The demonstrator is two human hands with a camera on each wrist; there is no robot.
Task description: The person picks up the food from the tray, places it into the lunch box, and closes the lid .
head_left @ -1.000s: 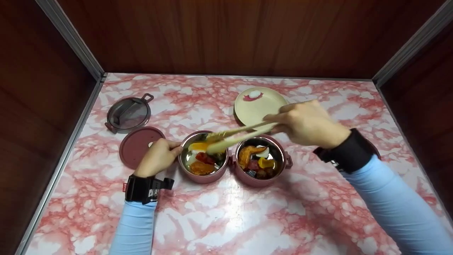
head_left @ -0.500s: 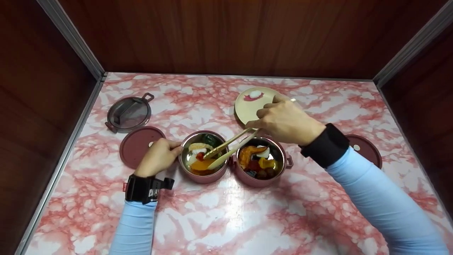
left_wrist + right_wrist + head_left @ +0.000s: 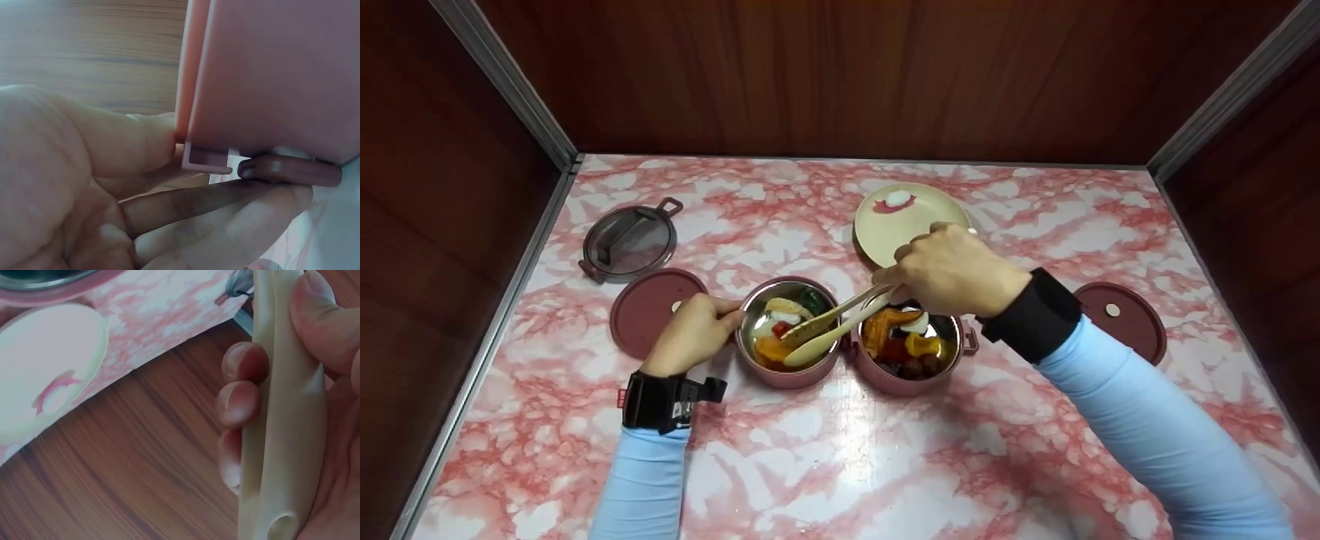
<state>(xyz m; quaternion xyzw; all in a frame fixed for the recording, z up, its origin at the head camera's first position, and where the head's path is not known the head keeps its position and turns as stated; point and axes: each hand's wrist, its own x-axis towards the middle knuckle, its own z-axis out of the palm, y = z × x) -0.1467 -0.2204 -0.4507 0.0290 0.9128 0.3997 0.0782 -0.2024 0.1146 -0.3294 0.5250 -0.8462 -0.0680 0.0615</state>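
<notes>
My left hand (image 3: 697, 330) holds the left pink pot (image 3: 787, 380) at its side; in the left wrist view the thumb (image 3: 140, 140) presses near the rim, with the fingers (image 3: 225, 225) under the brown handle (image 3: 292, 170). With my right hand (image 3: 956, 270) I grip pale beige tongs (image 3: 812, 349), their tips down inside the left pot, slightly apart. An orange-yellow piece of food (image 3: 769, 352) lies by the tips at the pot's front. Beside it are a red piece (image 3: 781, 328), a pale tan piece (image 3: 788, 307) and dark greens (image 3: 814, 298).
Touching on the right stands a second pink pot (image 3: 904, 385) with a chicken wing (image 3: 877, 330) and other food. Behind is a cream plate (image 3: 877, 236) with a white item (image 3: 897, 199). A glass lid (image 3: 641, 247) and two dark red lids (image 3: 634, 319) (image 3: 1125, 330) lie at the sides.
My right hand has moved left and a little lower, bringing the tong tips toward the left pot's front. The orange-yellow piece shifted from the back to the front. My left hand stays put.
</notes>
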